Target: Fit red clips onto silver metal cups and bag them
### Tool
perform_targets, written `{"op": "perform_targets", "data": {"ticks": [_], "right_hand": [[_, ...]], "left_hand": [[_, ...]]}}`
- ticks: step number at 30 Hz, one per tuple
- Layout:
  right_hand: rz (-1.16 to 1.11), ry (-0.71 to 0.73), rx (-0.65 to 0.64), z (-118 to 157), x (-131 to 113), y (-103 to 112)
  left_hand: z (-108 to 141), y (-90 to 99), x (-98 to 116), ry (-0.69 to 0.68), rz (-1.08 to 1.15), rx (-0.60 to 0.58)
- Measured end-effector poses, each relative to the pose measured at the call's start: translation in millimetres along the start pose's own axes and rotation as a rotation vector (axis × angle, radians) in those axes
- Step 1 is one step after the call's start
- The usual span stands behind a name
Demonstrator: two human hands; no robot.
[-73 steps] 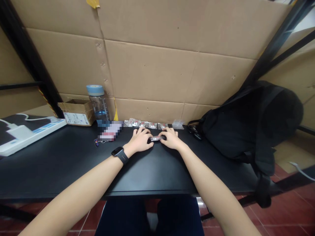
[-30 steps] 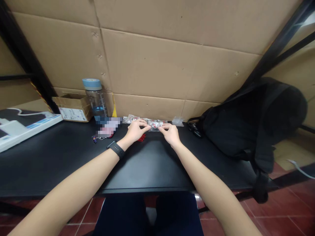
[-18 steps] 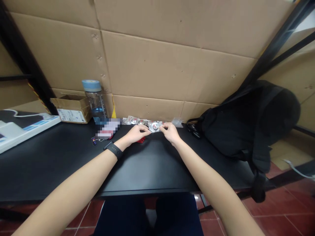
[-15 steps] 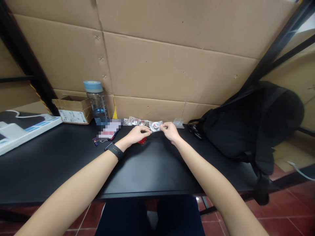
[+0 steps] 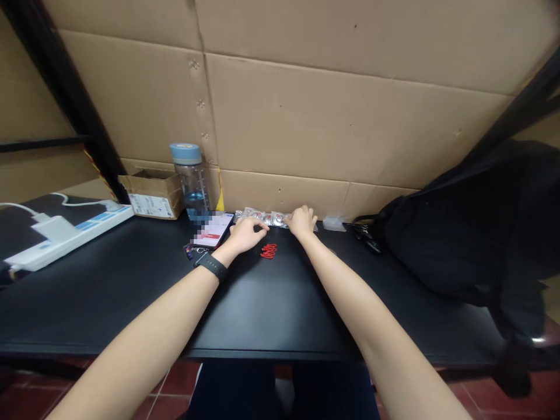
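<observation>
Beyond the red loops (image 5: 268,251), the right hand (image 5: 301,221) seemingly positions packets (image 5: 277,219), straightening probably needed next; left hand (image 5: 247,234) nearby, both grips unclear.

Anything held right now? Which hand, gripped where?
Left hand: nothing visible in its grasp. Right hand: over the right end of the row of clear packets; contact hidden, can't tell whether one is gripped.

No lettering readable; box label (image 5: 151,206) and phone screen (image 5: 214,229) too blurred.
</observation>
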State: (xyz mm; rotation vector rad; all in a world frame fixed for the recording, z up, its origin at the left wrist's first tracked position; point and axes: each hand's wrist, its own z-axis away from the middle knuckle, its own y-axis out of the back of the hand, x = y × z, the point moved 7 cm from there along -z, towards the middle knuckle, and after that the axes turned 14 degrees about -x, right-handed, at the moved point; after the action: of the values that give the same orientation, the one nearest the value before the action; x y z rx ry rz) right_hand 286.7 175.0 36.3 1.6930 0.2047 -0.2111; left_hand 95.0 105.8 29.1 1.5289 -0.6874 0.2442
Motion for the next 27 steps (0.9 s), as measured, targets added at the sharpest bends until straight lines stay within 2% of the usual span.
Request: {"op": "perform_targets", "data": {"ticks": [3,6,10,13,21,27], "right_hand": [[0.043,0.032,0.034,4.2,0.9,2.9],[0.1,0.144,0.097,11.1,-8.5,4.7],[0.115,0.251,0.013,15.5,-26.1,-7.7],[0.127,0.228,-0.001,15.2,-34.7,-11.8],[0.137,0.136,0.05,14.6,-46.9,-7.0],[0.124,0.124,0.05,13.7,-57.1,-9.0]], "left_hand": [[1.9,-0.9,4.2,0.003,-0.062,0.009],[4.5,-3.5,8.6,-0.006,-0.149,0.012],[7.3,-5.8,11.7,-0.027,-0.214,0.008],[7.9,-6.5,12.0,-0.027,-0.242,-0.007],[7.8,-8.5,12.0,-0.039,-0.243,-0.038],[8.1,-5.7,11.9,-0.04,-0.23,-0.031]]}}
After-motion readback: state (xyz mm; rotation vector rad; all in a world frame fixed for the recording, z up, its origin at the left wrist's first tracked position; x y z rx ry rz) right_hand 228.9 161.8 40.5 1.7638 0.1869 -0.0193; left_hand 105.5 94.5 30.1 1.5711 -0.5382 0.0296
